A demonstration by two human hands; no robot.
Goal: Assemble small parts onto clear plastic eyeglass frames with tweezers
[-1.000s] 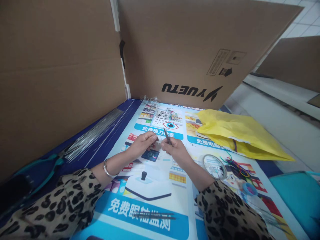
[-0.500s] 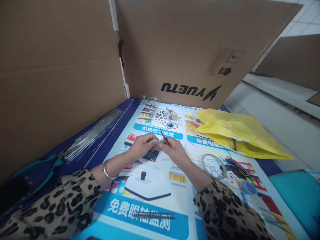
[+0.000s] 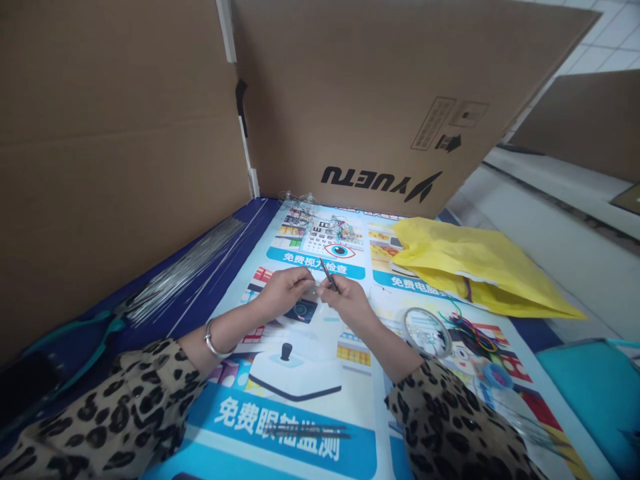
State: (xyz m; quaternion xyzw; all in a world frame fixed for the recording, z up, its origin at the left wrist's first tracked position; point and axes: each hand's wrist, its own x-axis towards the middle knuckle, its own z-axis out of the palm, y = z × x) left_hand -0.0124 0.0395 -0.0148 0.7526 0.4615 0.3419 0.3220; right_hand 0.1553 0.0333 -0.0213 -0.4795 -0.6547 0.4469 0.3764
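My right hand [image 3: 347, 300] is closed round a slim dark pointed tool [image 3: 327, 272], its tip slanting up and away to the left. My left hand [image 3: 287, 293] has thumb and forefinger pinched together, almost touching the right fingertips. A small pale, clear piece [image 3: 318, 288] shows between the two hands; its kind is too small to tell. Both hands are above a printed poster sheet [image 3: 295, 360]. On the sheet nearer to me lie several thin dark sticks [image 3: 307, 432].
Cardboard panels [image 3: 350, 87] stand behind and left. A bundle of thin wires [image 3: 185, 270] and teal-handled pliers [image 3: 75, 347] lie left. On the right are a ring-shaped coil [image 3: 407, 327], coloured cords [image 3: 475, 333], a yellow bag [image 3: 480, 263] and a teal case [image 3: 590, 380]. Tangled wire pieces [image 3: 345, 229] lie at the back.
Both hands keep nearly the same place and grip. The small clear piece between the fingertips shows slightly differently, and the view has shifted a little.
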